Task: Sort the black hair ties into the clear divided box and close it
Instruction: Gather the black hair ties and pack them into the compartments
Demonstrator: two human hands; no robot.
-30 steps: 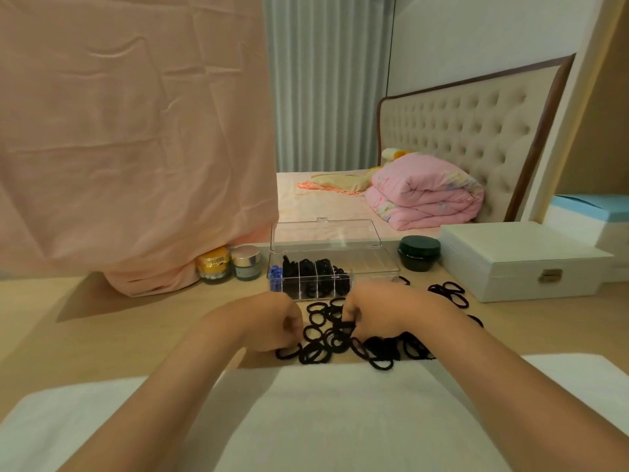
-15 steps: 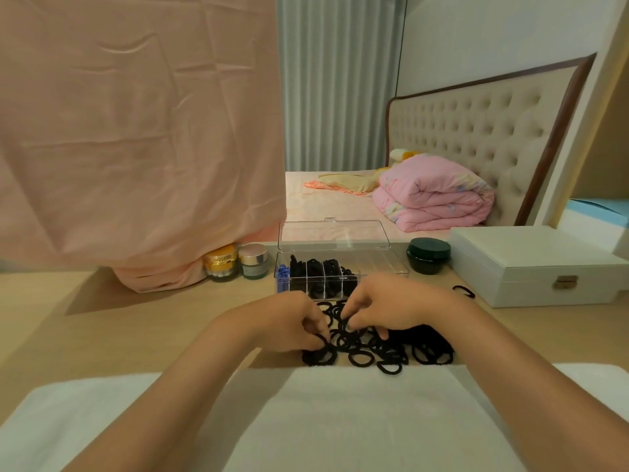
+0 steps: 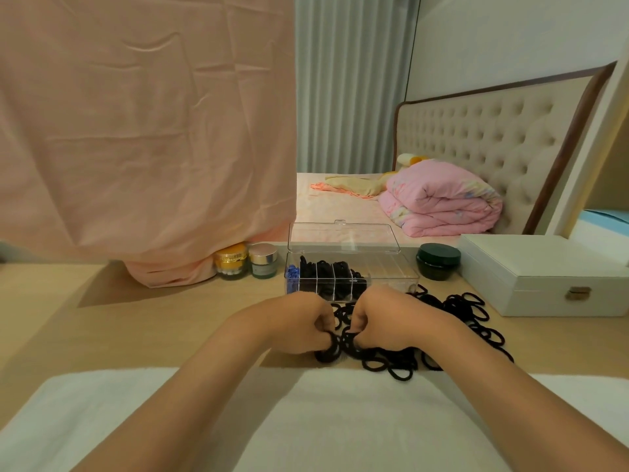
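Drawn closer together than half a second earlier, the curled fingers of left hand (image 3: 299,327) and right hand (image 3: 384,321) each pinch ties (image 3: 396,364) at the pile's near edge, on the desk (image 3: 163,318) before the open box (image 3: 391,277), whose left compartments are filled. Ties judged light, soft, elastic, tangle-prone; pinch a single loop's strand.

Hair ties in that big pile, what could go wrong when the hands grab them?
The hair ties lie tangled, so the left hand and right hand, both pinching some, may drag extras along. The clear divided box holds heaped ties on its left; overfilling there might stop the lid closing.
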